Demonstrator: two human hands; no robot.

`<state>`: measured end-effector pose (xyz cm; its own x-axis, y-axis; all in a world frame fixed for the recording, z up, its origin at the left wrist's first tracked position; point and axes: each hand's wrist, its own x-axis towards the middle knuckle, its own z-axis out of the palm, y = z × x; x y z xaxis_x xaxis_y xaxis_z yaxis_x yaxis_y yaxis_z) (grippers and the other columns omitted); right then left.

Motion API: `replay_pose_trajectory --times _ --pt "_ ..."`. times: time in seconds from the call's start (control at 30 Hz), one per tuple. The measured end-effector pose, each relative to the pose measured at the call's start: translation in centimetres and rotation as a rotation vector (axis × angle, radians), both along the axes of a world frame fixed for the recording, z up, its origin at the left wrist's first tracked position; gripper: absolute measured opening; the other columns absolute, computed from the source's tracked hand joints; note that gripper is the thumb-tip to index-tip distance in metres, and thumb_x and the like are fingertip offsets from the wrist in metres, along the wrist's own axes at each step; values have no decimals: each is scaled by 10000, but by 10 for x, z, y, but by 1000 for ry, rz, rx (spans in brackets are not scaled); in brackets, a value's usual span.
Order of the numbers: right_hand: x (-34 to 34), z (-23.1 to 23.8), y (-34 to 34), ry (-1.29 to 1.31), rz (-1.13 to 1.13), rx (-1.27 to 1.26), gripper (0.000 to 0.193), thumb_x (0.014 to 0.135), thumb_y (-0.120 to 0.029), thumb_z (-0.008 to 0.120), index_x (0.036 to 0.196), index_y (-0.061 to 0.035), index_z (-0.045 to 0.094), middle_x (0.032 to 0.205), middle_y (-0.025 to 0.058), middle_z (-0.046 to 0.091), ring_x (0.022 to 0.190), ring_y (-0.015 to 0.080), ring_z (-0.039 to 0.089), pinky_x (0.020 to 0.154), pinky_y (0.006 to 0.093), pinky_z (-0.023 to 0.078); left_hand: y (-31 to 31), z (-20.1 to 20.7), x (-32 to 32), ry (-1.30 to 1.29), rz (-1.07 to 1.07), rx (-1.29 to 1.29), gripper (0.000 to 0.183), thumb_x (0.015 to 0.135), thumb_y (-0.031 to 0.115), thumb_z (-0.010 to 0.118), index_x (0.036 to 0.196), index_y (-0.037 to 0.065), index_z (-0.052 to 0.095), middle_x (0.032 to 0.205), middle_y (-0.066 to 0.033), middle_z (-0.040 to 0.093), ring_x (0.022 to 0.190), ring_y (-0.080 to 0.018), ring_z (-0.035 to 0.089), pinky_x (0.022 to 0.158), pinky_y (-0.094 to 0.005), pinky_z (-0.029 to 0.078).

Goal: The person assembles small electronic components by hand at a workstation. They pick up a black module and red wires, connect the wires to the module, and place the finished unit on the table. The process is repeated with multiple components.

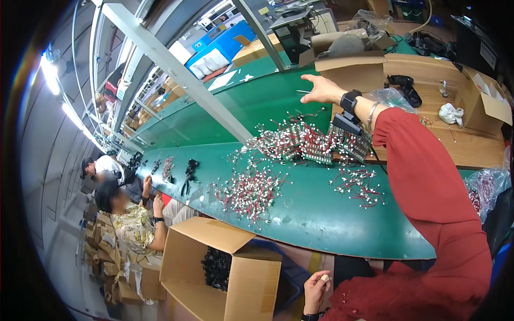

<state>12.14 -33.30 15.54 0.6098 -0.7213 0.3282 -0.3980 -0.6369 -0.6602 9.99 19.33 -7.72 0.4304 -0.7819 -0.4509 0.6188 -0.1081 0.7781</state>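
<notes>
My right hand reaches out over the far side of the green bench, thumb and forefinger apart. A thin pale strip juts out between its fingers; its kind I cannot make out. Below the wrist lies a heap of small boards with red and white wires and white connectors. My left hand is low, in front of the bench edge, fingers curled with a small pale piece pinched at the tips. Loose red-and-white connector leads lie in a large pile and a smaller pile on the bench.
An open carton with black parts stands below the bench edge. Cartons, bags and black devices cover the wooden board at right. A metal post rises from the bench. Two people sit at left, one in a patterned shirt.
</notes>
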Motion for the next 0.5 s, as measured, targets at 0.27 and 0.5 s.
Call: replay_pose_trajectory --times 0.27,0.5 --pt "-62 18 40 -212 165 170 371 757 -270 707 1003 6 671 720 69 683 699 115 644 686 268 495 -22 53 9 57 -124 -274 330 802 -15 521 1124 -63 570 871 -131 616 662 -170 545 604 -249 433" --pt "-149 24 127 -242 388 318 250 818 -222 695 911 10 691 732 20 664 669 63 582 649 248 472 -86 109 17 -28 -280 -465 440 847 -26 534 1280 -12 462 1138 -126 540 1003 -217 554 899 -348 454"
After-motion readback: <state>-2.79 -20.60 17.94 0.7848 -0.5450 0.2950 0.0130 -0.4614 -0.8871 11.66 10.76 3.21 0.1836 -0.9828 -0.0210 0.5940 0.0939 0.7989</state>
